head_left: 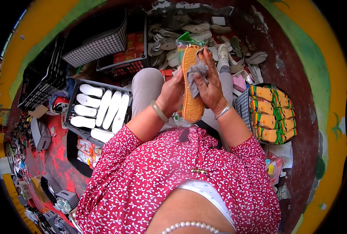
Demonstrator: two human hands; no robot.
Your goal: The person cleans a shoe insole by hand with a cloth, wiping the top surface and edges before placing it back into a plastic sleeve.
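Above my lap I hold an orange-tan, fuzzy insole (192,110) roughly upright. Clear plastic with a green top (186,38) shows around its upper end. My left hand (172,93) grips the insole along its left edge, thumb near the front face. A crumpled grey cloth (197,76) is in my right hand (212,87), thumb over it, and lies against the insole's face. The right fingers point upward beside the insole, partly behind the cloth.
A dark crate (75,90) with several white insoles stands to my left. Beside my right knee, a houndstooth basket (243,107) holds packaged tan insoles (264,107). Loose insoles and shoes (167,43) are heaped ahead against the wall; another houndstooth basket (103,48) sits far left.
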